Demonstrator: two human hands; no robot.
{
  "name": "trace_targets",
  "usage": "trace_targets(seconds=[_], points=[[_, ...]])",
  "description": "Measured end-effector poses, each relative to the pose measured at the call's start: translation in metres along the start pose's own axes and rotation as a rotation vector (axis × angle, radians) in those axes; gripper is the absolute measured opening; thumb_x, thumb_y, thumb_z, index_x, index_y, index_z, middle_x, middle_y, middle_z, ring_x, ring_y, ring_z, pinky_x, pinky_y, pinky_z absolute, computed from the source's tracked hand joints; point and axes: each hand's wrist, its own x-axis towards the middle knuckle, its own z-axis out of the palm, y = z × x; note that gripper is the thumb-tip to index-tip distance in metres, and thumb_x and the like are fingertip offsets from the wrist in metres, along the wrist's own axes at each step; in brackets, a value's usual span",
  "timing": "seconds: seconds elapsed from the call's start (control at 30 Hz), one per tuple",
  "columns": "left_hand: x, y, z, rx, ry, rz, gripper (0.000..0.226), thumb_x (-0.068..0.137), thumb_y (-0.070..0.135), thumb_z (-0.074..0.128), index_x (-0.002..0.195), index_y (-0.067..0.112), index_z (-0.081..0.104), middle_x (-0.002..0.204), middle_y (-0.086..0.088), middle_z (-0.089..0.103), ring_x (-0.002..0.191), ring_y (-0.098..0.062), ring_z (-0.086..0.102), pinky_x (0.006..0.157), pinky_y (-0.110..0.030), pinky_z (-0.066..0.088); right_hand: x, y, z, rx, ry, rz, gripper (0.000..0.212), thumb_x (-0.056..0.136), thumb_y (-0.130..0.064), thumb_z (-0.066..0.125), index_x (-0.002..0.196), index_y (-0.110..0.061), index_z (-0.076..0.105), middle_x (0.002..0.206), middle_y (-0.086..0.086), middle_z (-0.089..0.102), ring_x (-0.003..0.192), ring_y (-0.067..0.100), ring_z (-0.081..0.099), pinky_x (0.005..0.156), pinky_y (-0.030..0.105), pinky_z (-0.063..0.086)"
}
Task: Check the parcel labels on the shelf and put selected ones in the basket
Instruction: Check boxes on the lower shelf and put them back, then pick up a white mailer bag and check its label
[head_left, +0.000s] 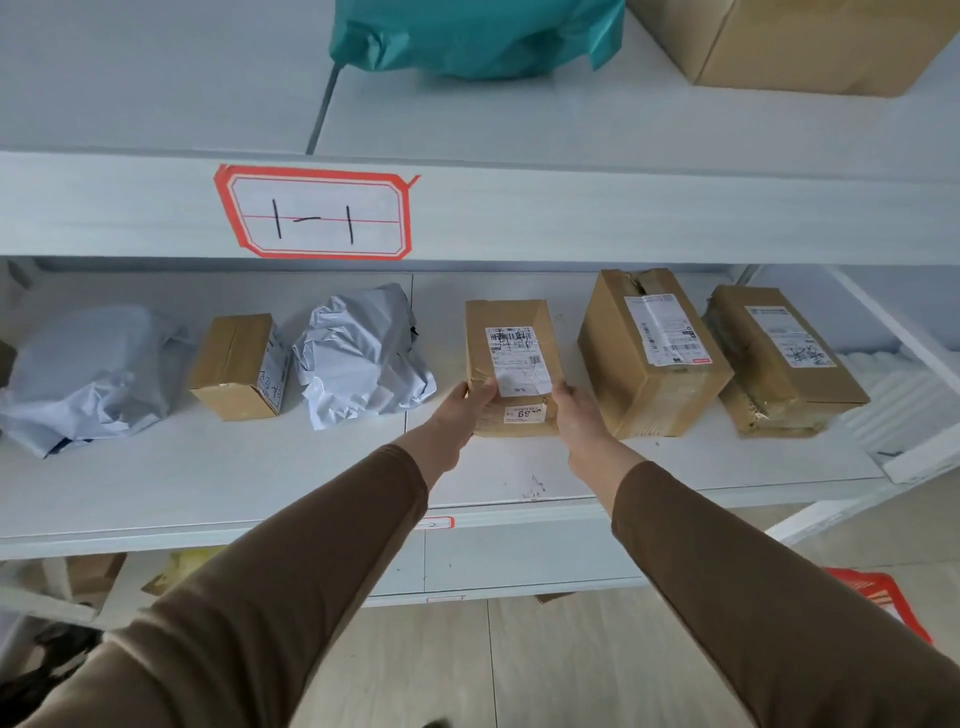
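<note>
Parcel (511, 364) in brown card sits in the middle of the shelf (208, 478), label up, with both hands on its near end. The left hand (465, 410) grips the near-left corner, thumb laid on top by the label; the right hand (576, 415) curls round the near-right edge. It looks like the checking step, or the start of a lift; I cannot tell whether the parcel is clear of the board yet.

Beside it to the right stand a larger box (652, 358) and a taped parcel (784, 358), both with labels showing. To the left lie a crumpled white bag (358, 358), a small box (239, 366) and a grey bag (88, 374).

The red basket (883, 597) is on the floor at the lower right, only a corner of it in view, so what it holds cannot be seen. Judging by the row of parcels on the shelf, much of the work seems left.
</note>
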Motion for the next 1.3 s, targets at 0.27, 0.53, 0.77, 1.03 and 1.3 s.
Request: trace_targets(seconds=[0.27,0.53,0.77,1.03,1.3], points=[[-0.037,-0.003,-0.039,0.348,0.223,0.485,0.069,0.102,0.033,0.060,0.161,0.031,0.026,0.164,0.007,0.035,0.151,-0.009,0.030,0.115,-0.022,0.025,-0.042,-0.025,0.039,-0.369,0.204,-0.890,0.045,0.102,-0.012,0.054,0.147,-0.010,0.049,0.153,0.006,0.049,0.147,0.024,0.036,0.117,0.026,0.028],[-0.023,0.020,-0.157,0.262,0.623,0.496,0.070,0.101,0.026,0.062,0.161,0.019,0.027,0.164,0.000,0.035,0.151,-0.020,0.032,0.121,-0.034,0.028,-0.058,-0.074,0.132,-0.257,-0.163,-0.562,0.057,0.102,-0.023,0.057,0.155,-0.016,0.038,0.154,0.002,0.047,0.140,0.020,0.046,0.109,0.027,0.036],[0.015,0.028,-0.191,-0.070,0.381,-0.002,0.086,0.089,0.046,0.074,0.156,0.032,0.022,0.156,-0.010,0.040,0.129,-0.036,0.051,0.104,-0.050,0.048,-0.012,-0.067,0.206,0.042,-0.308,-0.081,0.075,0.079,-0.041,0.071,0.145,-0.020,0.044,0.134,0.010,0.061,0.121,0.033,0.061,0.105,0.051,0.051],[-0.016,-0.005,-0.195,-0.133,0.303,0.065,0.089,0.087,0.028,0.080,0.155,0.042,0.024,0.141,-0.008,0.057,0.117,-0.032,0.064,0.103,-0.056,0.052,-0.052,-0.043,0.190,0.059,-0.403,-0.118,0.043,0.100,-0.022,0.059,0.141,-0.021,0.047,0.101,-0.005,0.061,0.090,0.022,0.064,0.064,0.034,0.054],[-0.175,-0.025,-0.142,-0.061,0.216,0.279,0.102,0.084,0.020,0.084,0.156,0.041,0.014,0.141,-0.002,0.055,0.106,-0.024,0.071,0.066,-0.029,0.062,-0.190,-0.010,0.109,0.172,-0.350,-0.289,0.041,0.096,-0.027,0.067,0.135,-0.025,0.052,0.123,0.002,0.068,0.111,0.024,0.068,0.095,0.046,0.057]])
